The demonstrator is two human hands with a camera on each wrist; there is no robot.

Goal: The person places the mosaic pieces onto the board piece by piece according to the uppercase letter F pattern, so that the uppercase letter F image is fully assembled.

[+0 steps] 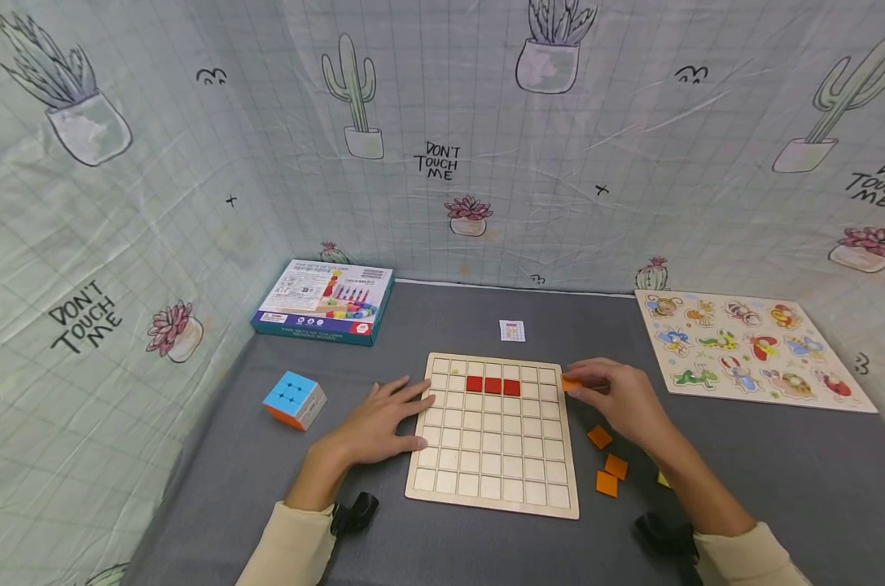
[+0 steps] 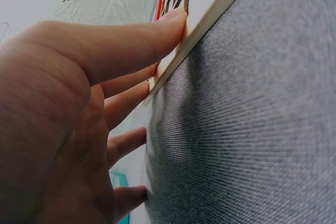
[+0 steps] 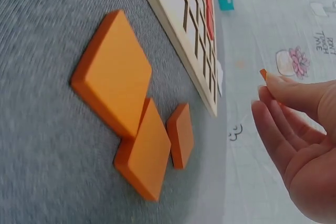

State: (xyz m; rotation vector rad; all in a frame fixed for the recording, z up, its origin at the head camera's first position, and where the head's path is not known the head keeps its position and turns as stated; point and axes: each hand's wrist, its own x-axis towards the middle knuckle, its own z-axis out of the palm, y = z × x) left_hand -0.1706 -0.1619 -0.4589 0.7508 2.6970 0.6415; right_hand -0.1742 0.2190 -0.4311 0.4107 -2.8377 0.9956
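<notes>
A wooden grid board (image 1: 489,456) lies on the grey cloth, with three red square tiles (image 1: 492,385) side by side in its second row. My left hand (image 1: 376,419) rests at the board's left edge, fingers spread, thumb and fingertips on the rim; the left wrist view shows the thumb (image 2: 131,43) pressing the border. At the board's upper right corner, my right hand (image 1: 621,399) pinches an orange square tile (image 1: 570,382) between thumb and fingers. In the right wrist view only a corner of that tile (image 3: 263,74) shows. Several loose orange tiles (image 1: 606,483) lie right of the board.
A puzzle cube (image 1: 295,400) sits left of the left hand, and a flat toy box (image 1: 323,301) lies behind it. Beyond the board is a small printed card (image 1: 512,330). An insect puzzle board (image 1: 750,350) lies far right. A yellow tile (image 1: 663,480) is partly hidden by the right forearm.
</notes>
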